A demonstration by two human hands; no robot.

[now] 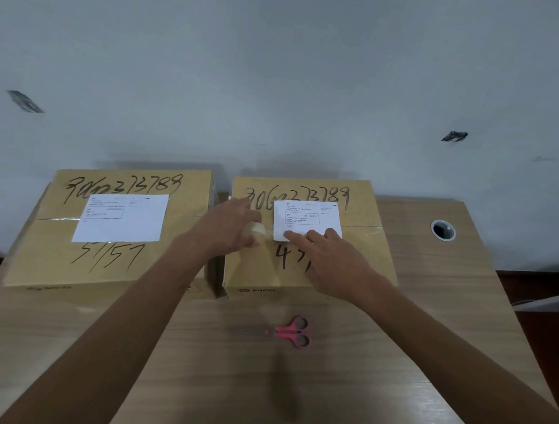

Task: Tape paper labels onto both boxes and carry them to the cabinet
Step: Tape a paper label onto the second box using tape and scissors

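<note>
Right box [304, 266] at 12 o'clock: the right hand [328, 258] lies flat, forefinger pinning the label [307, 218] so it cannot slide. At its 9 o'clock the left hand [229, 228] grips the tape [258, 227] (ready to run). Scissors [288, 332] wait at 6.

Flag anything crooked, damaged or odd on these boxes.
Nothing damaged. The label on the right box covers part of its handwritten number, and the left box's label sits slightly tilted.
</note>
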